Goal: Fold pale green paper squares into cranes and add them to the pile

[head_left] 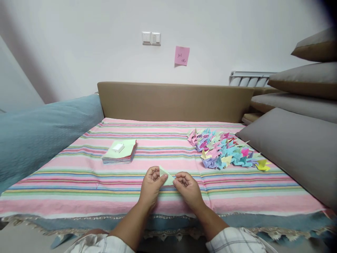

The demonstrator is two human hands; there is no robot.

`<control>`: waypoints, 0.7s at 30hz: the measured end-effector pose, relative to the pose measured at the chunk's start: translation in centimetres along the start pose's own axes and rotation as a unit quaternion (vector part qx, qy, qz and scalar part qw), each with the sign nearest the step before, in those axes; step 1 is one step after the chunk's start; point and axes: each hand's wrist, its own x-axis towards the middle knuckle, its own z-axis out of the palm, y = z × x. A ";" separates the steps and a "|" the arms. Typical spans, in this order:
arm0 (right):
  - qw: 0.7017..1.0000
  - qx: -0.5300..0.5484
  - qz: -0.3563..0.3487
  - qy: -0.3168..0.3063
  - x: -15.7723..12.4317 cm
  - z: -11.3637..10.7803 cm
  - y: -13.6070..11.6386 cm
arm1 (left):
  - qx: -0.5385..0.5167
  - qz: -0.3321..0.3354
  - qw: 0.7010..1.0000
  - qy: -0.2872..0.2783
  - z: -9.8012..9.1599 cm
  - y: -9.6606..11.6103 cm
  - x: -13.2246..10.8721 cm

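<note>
Between my hands is a pale green sheet of origami paper, folded into a small triangle. My left hand grips its left side, with the thumb lying across the front. At the right corner, my right hand pinches the paper between thumb and fingertips. Ahead on the left lies a stack of coloured paper with a light green sheet on top, and a small white block rests on it. A crowd of folded paper cranes in many colours spreads over the cloth to the right.
A striped cloth covers the sofa seat under my hands. A brown backrest stands behind it. On the left is a blue-covered armrest; grey cushions are piled at the right. A pink note hangs on the wall.
</note>
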 end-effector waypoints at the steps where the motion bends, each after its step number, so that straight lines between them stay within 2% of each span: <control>1: 1.000 -0.011 -0.006 -0.004 0.0 0.0 0.1 | 0.003 -0.007 1.000 0.000 0.0 0.0 0.0; 3: 0.998 -0.052 -0.034 -0.017 -0.1 -0.2 0.0 | 0.009 -0.021 1.000 -0.001 -0.1 0.1 -0.1; 7: 0.978 -0.145 -0.139 -0.049 -0.4 -0.5 -0.3 | 0.030 -0.041 0.999 -0.010 -0.1 -0.1 -0.2; 10: 0.966 -0.168 -0.187 -0.068 -0.4 -0.5 -0.5 | 0.047 -0.045 0.998 -0.017 -0.1 -0.3 -0.3; 14: 0.961 -0.167 -0.210 -0.072 -0.4 -0.4 -0.5 | 0.053 -0.053 0.997 -0.017 -0.1 -0.4 -0.3; 21: 0.965 -0.156 -0.202 -0.064 -0.4 -0.3 -0.6 | 0.076 -0.059 0.995 -0.030 -0.1 -0.2 -0.4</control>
